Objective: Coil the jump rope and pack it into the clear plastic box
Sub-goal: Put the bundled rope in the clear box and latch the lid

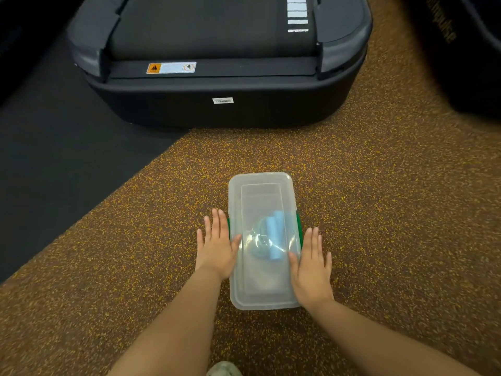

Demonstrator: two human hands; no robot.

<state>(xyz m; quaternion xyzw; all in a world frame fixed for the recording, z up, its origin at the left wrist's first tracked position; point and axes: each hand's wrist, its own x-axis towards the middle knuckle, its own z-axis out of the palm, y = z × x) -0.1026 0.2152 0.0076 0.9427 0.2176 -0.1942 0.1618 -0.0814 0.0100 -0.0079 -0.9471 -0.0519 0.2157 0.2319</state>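
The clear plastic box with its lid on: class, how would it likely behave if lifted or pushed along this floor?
The clear plastic box probably lifts easily, since only the blue-handled jump rope shows inside. Its thin walls may flex under the left hand and right hand. Being low and flat-bottomed, it should slide, not tip, though the speckled floor looks grippy.

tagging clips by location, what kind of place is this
Most likely a gym. The rear end of a treadmill stands ahead, the speckled rubber floor is the sort laid in gyms, and a jump rope lies in the clear plastic box.
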